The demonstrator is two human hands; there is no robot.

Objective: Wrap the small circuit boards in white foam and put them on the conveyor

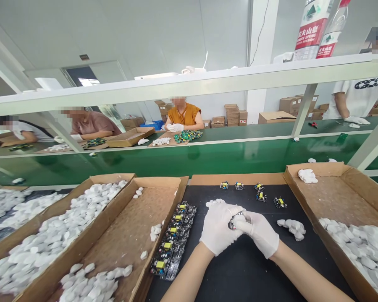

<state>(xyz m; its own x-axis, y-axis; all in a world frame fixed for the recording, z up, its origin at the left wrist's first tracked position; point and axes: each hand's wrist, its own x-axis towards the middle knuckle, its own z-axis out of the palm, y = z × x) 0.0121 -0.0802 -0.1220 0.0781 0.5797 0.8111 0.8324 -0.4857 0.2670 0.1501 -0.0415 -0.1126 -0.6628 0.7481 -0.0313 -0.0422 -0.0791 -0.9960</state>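
Note:
Both my hands wear white gloves and meet over the black mat (pixel 239 268). My left hand (pixel 219 228) and my right hand (pixel 260 233) are closed together on one small dark part (pixel 237 219), mostly hidden between the fingers. A row of circuit boards (pixel 173 241) with yellow components lies on the mat to the left. Several single boards (pixel 260 193) lie at the mat's far edge. A small heap of white plastic shells (pixel 292 228) rests right of my right hand.
Cardboard trays of white shells stand left (pixel 50 235) and right (pixel 359 247); a half-filled tray (pixel 126 235) sits beside the mat. A green conveyor belt (pixel 189 161) runs beyond. Other gloved people work across it under a white shelf (pixel 189 82).

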